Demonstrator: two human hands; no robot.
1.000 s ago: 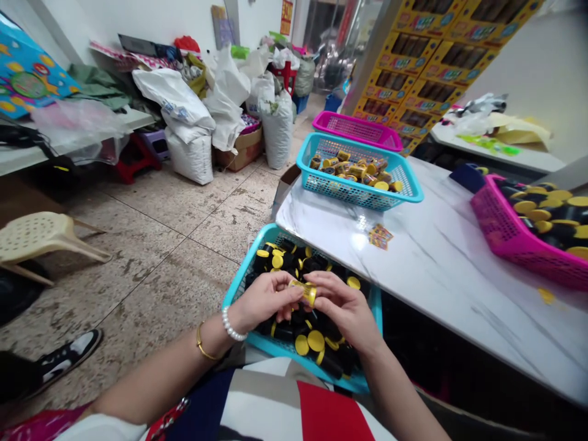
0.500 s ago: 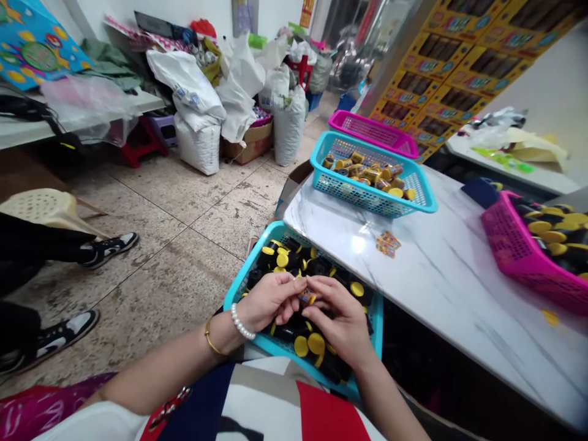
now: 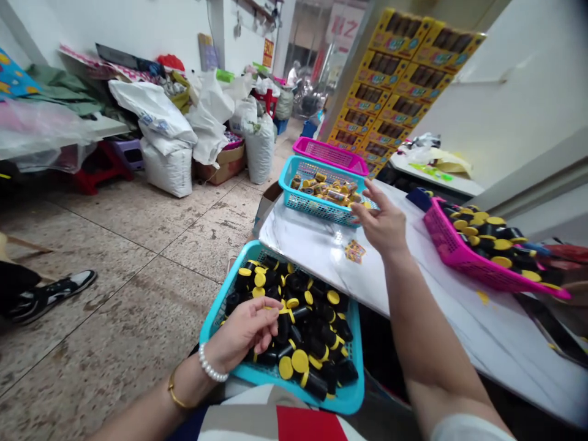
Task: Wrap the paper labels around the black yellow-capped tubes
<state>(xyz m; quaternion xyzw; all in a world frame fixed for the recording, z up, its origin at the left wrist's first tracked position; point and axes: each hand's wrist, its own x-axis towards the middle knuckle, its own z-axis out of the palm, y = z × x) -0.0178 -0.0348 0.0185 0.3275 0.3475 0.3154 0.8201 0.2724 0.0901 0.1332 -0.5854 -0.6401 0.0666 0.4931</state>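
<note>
My left hand (image 3: pixel 252 327) is over the near blue basket (image 3: pixel 212 315), with thumb and forefinger pressed together and the other fingers curled. Whatever its fingertips hold, if anything, I cannot make out. Beneath it lie many black canisters (image 3: pixel 316 384) with yellow lids. My right hand (image 3: pixel 383 222) reaches forward above the white table, fingers apart, with nothing visible in it. It is at the right end of the far blue basket (image 3: pixel 316 210), where small labelled canisters (image 3: pixel 335 195) are heaped. Several printed labels (image 3: pixel 354 252) lie on the table in front of that basket.
On the right of the marble-patterned table (image 3: pixel 413 306) stands a pink basket (image 3: pixel 468 260) of black canisters. Another pink basket (image 3: pixel 331 154) and stacked yellow boxes (image 3: pixel 383 67) are behind. White sacks (image 3: pixel 168 165) stand on the floor; a person's shoe (image 3: pixel 55 294) shows at left.
My hands have parted. The right one moved forward to the far blue basket and opened; the labelled canister between them no longer shows there. My left hand stays over the near basket. The view has turned right.
</note>
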